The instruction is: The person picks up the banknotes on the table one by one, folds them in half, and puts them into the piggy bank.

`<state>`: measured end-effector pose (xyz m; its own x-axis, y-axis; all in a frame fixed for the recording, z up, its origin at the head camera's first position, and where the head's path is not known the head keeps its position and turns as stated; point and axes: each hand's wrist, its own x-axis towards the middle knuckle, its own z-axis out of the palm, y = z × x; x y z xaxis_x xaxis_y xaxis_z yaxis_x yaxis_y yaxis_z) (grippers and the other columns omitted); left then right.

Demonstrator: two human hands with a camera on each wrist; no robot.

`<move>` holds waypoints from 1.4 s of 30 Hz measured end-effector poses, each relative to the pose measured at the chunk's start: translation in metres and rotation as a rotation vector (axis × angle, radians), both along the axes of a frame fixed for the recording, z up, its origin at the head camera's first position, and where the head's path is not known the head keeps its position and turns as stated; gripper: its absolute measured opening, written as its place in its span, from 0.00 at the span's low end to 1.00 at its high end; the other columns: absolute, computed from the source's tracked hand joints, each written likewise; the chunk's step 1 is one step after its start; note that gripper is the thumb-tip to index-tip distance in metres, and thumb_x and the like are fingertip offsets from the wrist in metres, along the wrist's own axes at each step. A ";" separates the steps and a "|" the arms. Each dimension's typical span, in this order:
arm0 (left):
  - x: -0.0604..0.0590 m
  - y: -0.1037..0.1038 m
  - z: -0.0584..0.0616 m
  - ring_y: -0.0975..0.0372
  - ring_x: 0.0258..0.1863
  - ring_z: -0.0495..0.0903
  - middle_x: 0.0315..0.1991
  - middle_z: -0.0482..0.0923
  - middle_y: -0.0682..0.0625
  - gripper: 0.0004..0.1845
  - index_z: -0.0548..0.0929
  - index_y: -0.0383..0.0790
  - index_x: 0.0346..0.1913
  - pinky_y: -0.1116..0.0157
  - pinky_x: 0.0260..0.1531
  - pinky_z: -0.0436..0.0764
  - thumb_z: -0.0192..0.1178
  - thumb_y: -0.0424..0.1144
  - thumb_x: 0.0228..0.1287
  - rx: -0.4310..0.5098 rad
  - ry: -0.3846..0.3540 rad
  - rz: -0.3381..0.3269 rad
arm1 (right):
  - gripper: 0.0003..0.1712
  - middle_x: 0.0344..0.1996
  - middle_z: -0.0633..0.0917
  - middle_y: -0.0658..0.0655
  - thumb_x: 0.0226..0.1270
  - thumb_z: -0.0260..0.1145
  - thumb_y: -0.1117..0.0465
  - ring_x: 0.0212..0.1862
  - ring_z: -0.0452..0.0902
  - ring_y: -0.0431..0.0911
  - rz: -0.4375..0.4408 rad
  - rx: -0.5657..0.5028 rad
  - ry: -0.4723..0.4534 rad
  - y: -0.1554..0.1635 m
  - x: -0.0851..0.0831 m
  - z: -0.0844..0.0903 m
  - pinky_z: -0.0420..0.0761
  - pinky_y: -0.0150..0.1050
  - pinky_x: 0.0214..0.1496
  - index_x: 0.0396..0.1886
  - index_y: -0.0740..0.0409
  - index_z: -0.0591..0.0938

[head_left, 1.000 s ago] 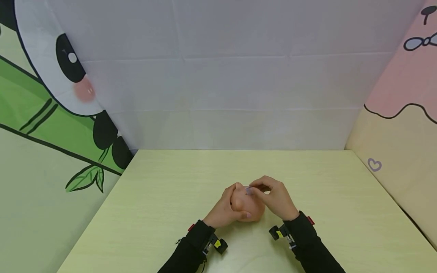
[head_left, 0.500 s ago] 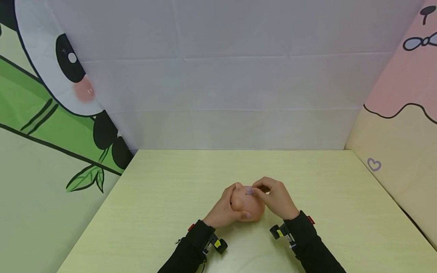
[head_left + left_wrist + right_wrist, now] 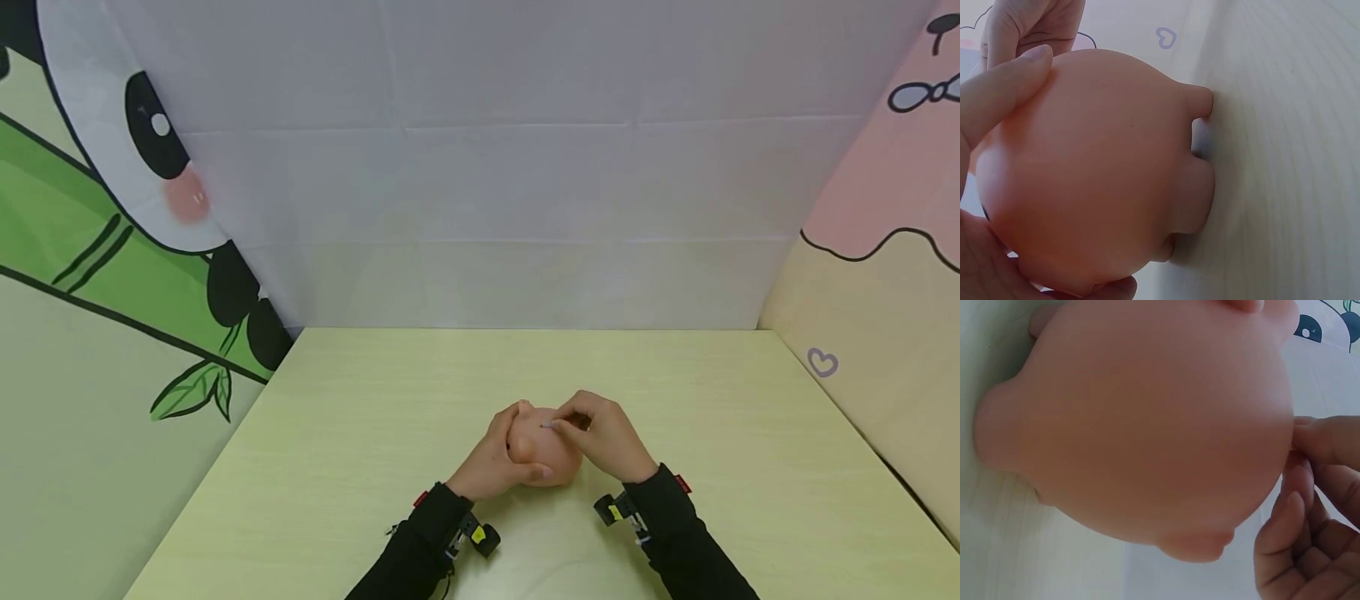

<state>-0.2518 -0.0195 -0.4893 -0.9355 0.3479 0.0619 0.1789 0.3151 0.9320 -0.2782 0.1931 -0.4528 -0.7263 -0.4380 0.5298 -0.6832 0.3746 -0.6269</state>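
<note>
A round pink piggy bank (image 3: 553,457) stands on the pale wooden table (image 3: 360,433) near its front edge. My left hand (image 3: 489,457) grips its left side, thumb across the front and fingers behind. In the left wrist view the piggy bank (image 3: 1097,169) fills the frame, with my left fingers (image 3: 997,94) curled on it. My right hand (image 3: 603,440) is over the top and pinches a small grey coin (image 3: 548,425) against the top of the bank. The right wrist view shows the piggy bank (image 3: 1147,425) close up and my right fingertips (image 3: 1310,450) at its upper edge.
Cartoon panels wall the table in: a panda print (image 3: 150,167) on the left, a plain white sheet (image 3: 510,167) behind, a pink and cream panel (image 3: 885,250) on the right. Black sleeves and wrist cameras (image 3: 480,537) lie near the front edge.
The grey coin shows less above the bank than a second ago, and my right fingertips have sunk slightly toward the top. The left hand and the bank have stayed put.
</note>
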 end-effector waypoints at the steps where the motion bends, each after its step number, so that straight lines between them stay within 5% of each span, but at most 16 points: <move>1: 0.000 0.000 0.000 0.55 0.61 0.71 0.74 0.51 0.44 0.56 0.45 0.43 0.78 0.57 0.56 0.76 0.72 0.49 0.56 0.001 -0.001 -0.001 | 0.05 0.30 0.82 0.46 0.61 0.70 0.67 0.31 0.74 0.34 -0.003 0.007 -0.003 0.000 0.000 0.000 0.78 0.31 0.35 0.33 0.52 0.86; 42: 0.005 -0.003 0.004 0.54 0.63 0.70 0.76 0.48 0.43 0.58 0.43 0.42 0.78 0.55 0.57 0.75 0.72 0.51 0.56 -0.037 -0.007 0.013 | 0.05 0.26 0.76 0.45 0.60 0.72 0.65 0.30 0.70 0.34 -0.072 0.087 -0.008 -0.007 0.007 0.005 0.75 0.30 0.33 0.28 0.51 0.86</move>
<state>-0.2469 -0.0228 -0.4853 -0.9403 0.3376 0.0427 0.1679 0.3514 0.9211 -0.2716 0.1865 -0.4476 -0.7618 -0.4281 0.4863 -0.6474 0.4759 -0.5953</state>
